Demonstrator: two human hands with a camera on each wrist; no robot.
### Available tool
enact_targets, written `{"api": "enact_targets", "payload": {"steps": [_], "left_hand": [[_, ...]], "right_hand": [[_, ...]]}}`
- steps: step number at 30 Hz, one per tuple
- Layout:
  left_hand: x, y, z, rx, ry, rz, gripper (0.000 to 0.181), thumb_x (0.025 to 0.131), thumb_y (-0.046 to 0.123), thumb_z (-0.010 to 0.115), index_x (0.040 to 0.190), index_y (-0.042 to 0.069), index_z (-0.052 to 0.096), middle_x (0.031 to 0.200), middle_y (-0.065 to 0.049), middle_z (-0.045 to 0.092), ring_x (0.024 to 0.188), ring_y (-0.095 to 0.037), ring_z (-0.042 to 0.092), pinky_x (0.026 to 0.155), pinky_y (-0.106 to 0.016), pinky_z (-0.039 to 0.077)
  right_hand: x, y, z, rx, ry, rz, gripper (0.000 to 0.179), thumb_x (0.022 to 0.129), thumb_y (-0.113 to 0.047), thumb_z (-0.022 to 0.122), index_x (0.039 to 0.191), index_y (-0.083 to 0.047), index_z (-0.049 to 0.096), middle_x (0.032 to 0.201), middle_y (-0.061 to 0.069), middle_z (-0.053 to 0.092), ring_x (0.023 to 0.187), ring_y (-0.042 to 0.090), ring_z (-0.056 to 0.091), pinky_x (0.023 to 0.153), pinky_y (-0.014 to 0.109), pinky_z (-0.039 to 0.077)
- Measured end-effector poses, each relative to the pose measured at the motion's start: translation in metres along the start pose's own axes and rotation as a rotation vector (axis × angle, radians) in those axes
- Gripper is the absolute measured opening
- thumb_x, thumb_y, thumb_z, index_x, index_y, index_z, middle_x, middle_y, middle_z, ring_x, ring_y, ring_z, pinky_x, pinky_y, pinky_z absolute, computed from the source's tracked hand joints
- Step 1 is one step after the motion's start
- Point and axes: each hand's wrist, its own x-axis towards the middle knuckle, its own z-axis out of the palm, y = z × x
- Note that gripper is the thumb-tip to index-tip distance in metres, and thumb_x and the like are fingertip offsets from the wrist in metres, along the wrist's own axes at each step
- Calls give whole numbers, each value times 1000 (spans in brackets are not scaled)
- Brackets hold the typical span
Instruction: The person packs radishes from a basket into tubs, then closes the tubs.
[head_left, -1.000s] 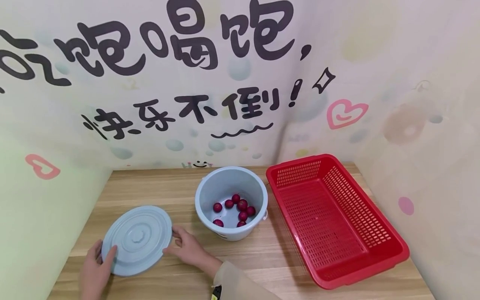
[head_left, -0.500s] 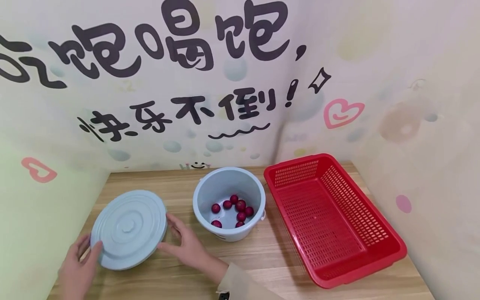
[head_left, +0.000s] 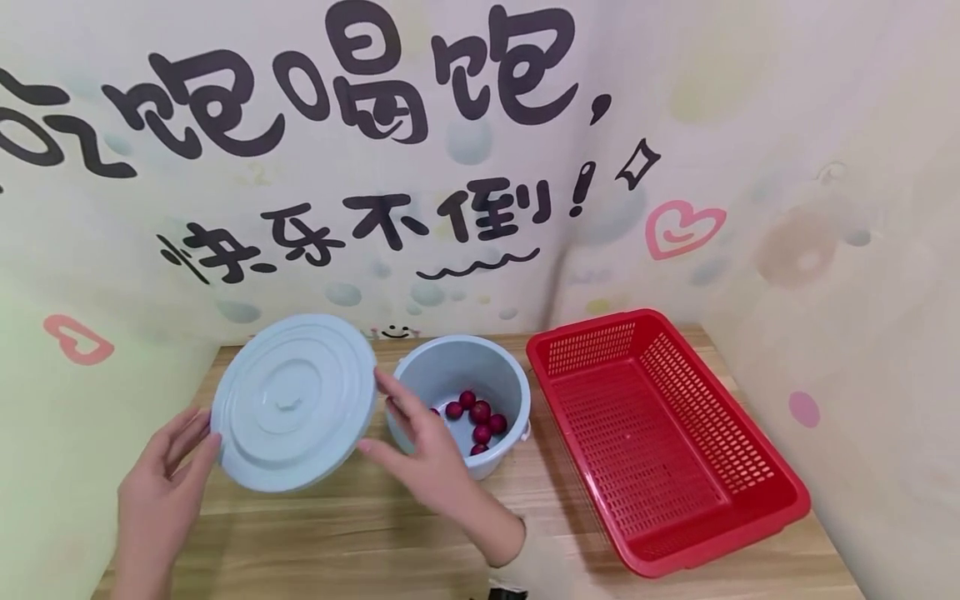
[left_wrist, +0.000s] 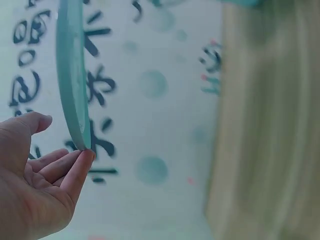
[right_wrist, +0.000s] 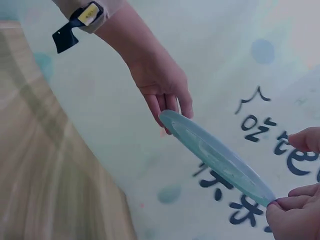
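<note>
A round light-blue plastic lid [head_left: 296, 400] with a small central knob is held up off the table, tilted, between both hands. My left hand [head_left: 163, 475] holds its left edge; in the left wrist view the fingertips [left_wrist: 86, 157] meet the rim while the thumb stands apart from it. On the opposite edge my right hand [head_left: 427, 454] grips the rim, overlapping the bucket in the head view. The matching light-blue bucket [head_left: 480, 367] stands uncovered just right of the lid. Several small round dark-red fruits or vegetables [head_left: 480, 412] lie on its bottom, partly hidden by the right hand.
A large red plastic basket [head_left: 630, 450] with slotted sides and floor stands right of the bucket. Under everything is a wood-grain table [head_left: 315, 542]. A printed wall covering [head_left: 480, 292] closes off the back and both sides.
The lid first shifted a little left, then rose off the table and swung up and right toward the bucket. Both hands travelled with it. Bucket and basket stayed in place.
</note>
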Motion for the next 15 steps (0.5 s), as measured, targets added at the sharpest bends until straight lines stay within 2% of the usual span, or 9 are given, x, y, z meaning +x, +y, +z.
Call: {"api": "enact_targets", "payload": {"steps": [2,4,8,11,15], "left_hand": [[-1,15,6,-36,-20,34,51,97,17,64,145,11,50,130,24,61,107,24,54,83,2,45],[-3,28,15,-62,-46,80,50,97,15,64,145,9,50,134,16,62,110,21,54,85,0,46],[-8,48,39,-127,-109,187,49,96,8,64,142,1,50,139,-11,61,108,20,57,87,-4,48],[-13,57,59,-162,-155,238,48,94,5,65,140,-2,51,137,-24,59,107,18,58,87,-6,49],[-20,63,86,-136,-235,250,49,95,10,66,140,-1,51,139,-22,59,121,-9,64,91,-6,47]], "right_hand": [[-2,-5,-13,0,34,-30,70,92,0,66,153,1,32,159,16,37,149,27,34,120,31,32],[-5,-7,-28,0,73,-38,69,91,2,65,153,2,32,158,18,38,149,30,34,120,32,31],[-13,-10,-56,11,140,7,68,93,2,63,153,2,31,159,19,36,150,30,31,121,31,28],[-20,-9,-76,0,181,41,68,94,1,62,154,2,31,160,18,35,151,29,29,121,30,27],[-31,-6,-100,-70,246,97,65,94,0,62,152,2,33,159,18,37,151,29,30,119,32,29]]}}
